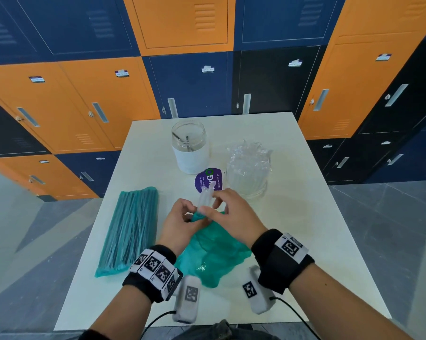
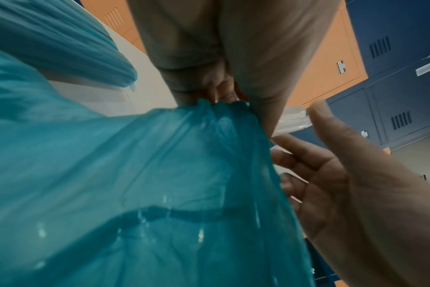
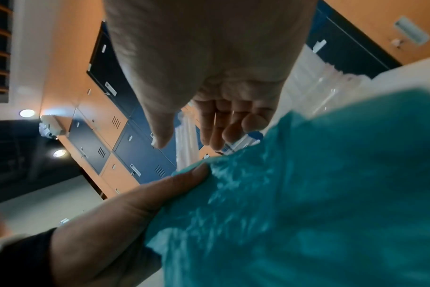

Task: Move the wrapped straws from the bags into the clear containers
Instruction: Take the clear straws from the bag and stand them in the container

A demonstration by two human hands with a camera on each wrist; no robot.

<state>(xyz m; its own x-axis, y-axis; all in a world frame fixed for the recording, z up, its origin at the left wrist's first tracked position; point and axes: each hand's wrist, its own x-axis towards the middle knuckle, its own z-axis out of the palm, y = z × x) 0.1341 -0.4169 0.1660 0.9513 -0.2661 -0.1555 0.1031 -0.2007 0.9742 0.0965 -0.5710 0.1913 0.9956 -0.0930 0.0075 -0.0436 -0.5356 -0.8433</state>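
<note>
Both hands meet over the middle of the surface (image 1: 293,217). The left hand (image 1: 180,223) pinches the mouth of the floppy teal bag (image 1: 214,251). The right hand (image 1: 234,212) pinches a bunch of straws (image 1: 205,198) sticking up from the bag.

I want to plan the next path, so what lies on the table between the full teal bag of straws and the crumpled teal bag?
In the head view, only bare white table and the left hand lie between the full teal bag and the crumpled teal bag.
</note>
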